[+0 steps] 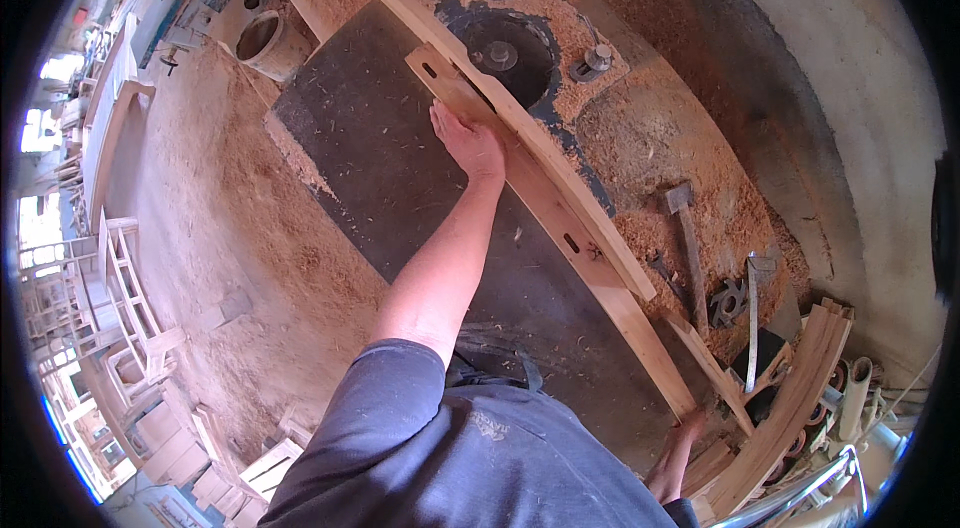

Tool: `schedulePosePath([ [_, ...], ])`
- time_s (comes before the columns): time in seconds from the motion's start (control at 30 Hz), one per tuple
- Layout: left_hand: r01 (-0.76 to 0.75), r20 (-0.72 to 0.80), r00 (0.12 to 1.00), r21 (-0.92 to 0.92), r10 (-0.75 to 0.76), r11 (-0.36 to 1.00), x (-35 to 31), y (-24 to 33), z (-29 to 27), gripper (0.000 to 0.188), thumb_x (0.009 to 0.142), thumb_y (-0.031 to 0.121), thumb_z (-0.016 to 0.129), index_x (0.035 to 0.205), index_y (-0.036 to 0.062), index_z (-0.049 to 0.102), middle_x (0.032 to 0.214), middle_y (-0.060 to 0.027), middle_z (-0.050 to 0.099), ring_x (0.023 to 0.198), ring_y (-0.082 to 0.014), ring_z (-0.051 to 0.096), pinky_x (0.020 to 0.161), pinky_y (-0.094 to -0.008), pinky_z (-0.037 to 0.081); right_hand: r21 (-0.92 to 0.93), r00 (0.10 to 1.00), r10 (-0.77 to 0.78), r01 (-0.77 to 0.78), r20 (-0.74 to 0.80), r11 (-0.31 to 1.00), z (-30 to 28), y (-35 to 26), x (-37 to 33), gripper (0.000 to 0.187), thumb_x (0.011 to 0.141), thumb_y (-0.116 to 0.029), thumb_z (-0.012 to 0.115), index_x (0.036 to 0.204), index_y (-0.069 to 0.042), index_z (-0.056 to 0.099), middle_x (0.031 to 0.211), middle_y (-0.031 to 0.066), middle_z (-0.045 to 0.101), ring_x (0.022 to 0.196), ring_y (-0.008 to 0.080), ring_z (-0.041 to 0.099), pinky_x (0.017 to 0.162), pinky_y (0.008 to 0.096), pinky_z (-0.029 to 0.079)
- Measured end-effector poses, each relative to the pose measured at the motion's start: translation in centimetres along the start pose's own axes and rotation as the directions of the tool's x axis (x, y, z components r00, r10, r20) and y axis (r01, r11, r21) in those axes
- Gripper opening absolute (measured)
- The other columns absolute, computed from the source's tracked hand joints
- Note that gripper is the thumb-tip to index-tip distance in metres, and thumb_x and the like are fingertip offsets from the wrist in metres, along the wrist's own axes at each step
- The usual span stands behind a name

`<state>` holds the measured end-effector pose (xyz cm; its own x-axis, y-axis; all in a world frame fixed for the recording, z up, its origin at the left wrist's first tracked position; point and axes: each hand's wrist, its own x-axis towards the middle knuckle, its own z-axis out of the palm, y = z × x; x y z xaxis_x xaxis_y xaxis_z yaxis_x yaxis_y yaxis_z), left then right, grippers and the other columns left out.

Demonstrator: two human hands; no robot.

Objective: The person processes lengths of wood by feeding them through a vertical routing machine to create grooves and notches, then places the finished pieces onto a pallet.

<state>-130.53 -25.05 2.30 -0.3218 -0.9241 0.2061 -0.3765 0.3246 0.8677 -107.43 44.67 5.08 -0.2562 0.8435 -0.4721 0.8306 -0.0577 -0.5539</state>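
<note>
A long wooden board (540, 196) with narrow slots cut in it lies slantwise on the dark metal machine table (340, 88). Its far part runs along a straight wooden fence (580, 198), beside the round cutter opening (500, 53). My left hand (468, 140) presses on the board near its far end, fingers stretched out and pointing away from me. At the near end, low on the right, my right hand (683, 436) is closed around the board's tip; some of its fingers are hidden.
Wood shavings cover the machine top beyond the fence. A hammer (687, 243), a toothed cutter head (728, 301) and a metal square (752, 318) lie there. Stacked timber (800, 408) stands at the near right. A round wooden-coloured tub (262, 40) sits beyond the table's left side.
</note>
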Motion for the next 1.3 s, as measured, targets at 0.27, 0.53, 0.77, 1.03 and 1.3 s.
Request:
schedulePosePath([
  [0.27, 0.011, 0.027, 1.0, -0.001, -0.011, 1.0, 2.2, -0.8, 0.7, 0.059, 0.087, -0.003, 0.046, 0.145, -0.0105, 0.037, 0.148, -0.031, 0.041, 0.143, -0.0431, 0.032, 0.121, -0.048, 0.025, 0.188, 0.987, -0.002, -0.029, 0.161, 0.982, 0.1, 2.3, 1.2, 0.03, 0.094, -0.048, 0.057, 0.1, -0.019, 0.056, 0.074, -0.0036, 0.051, 0.049, 0.0113, 0.039, 0.04, 0.0258, 0.026],
  [0.53, 0.013, 0.036, 0.999, -0.001, -0.013, 1.0, -0.2, -0.2, 0.2, 0.064, 0.089, -0.002, 0.048, 0.149, -0.0104, 0.029, 0.153, -0.0306, 0.033, 0.145, -0.0438, 0.028, 0.123, -0.0483, 0.022, -0.037, 0.977, 0.101, -0.096, 0.188, 0.995, -0.5, -2.0, -4.5, 0.043, 0.094, -0.056, 0.055, 0.115, -0.019, 0.058, 0.085, 0.0013, 0.06, 0.044, 0.0154, 0.049, 0.037, 0.0262, 0.032],
  [0.77, 0.018, 0.006, 1.0, -0.034, -0.018, 0.999, -12.0, 2.5, -0.3, 0.063, 0.091, -0.001, 0.047, 0.149, -0.0112, 0.027, 0.154, -0.0304, 0.031, 0.146, -0.0439, 0.026, 0.123, -0.0483, 0.021, -0.153, 0.828, -0.287, 0.402, 0.482, 0.903, -4.1, -0.4, -3.3, 0.051, 0.096, -0.049, 0.063, 0.117, -0.003, 0.054, 0.077, 0.0109, 0.063, 0.036, 0.0162, 0.052, 0.031, 0.0268, 0.039],
  [1.03, 0.018, 0.044, 0.999, 0.034, -0.019, 0.999, -17.9, 4.0, -1.2, 0.06, 0.095, 0.003, 0.044, 0.149, -0.0114, 0.025, 0.154, -0.0306, 0.032, 0.146, -0.0446, 0.026, 0.122, -0.0494, 0.023, -0.196, 0.774, -0.34, 0.505, 0.534, 0.841, -4.0, -0.1, -3.3, 0.033, 0.099, -0.034, 0.062, 0.107, -0.003, 0.056, 0.061, 0.0059, 0.056, 0.04, 0.0118, 0.051, 0.033, 0.0255, 0.038],
  [1.3, 0.014, 0.029, 0.999, 0.044, -0.015, 0.999, -16.5, 3.7, -1.5, 0.061, 0.092, 0.002, 0.046, 0.148, -0.0121, 0.028, 0.152, -0.0328, 0.034, 0.145, -0.0446, 0.027, 0.122, -0.0487, 0.021, -0.204, 0.795, -0.309, 0.468, 0.522, 0.86, -3.5, -0.7, -4.8, 0.032, 0.096, -0.029, 0.063, 0.104, 0.001, 0.057, 0.066, 0.003, 0.053, 0.045, 0.0118, 0.05, 0.039, 0.0275, 0.039],
])
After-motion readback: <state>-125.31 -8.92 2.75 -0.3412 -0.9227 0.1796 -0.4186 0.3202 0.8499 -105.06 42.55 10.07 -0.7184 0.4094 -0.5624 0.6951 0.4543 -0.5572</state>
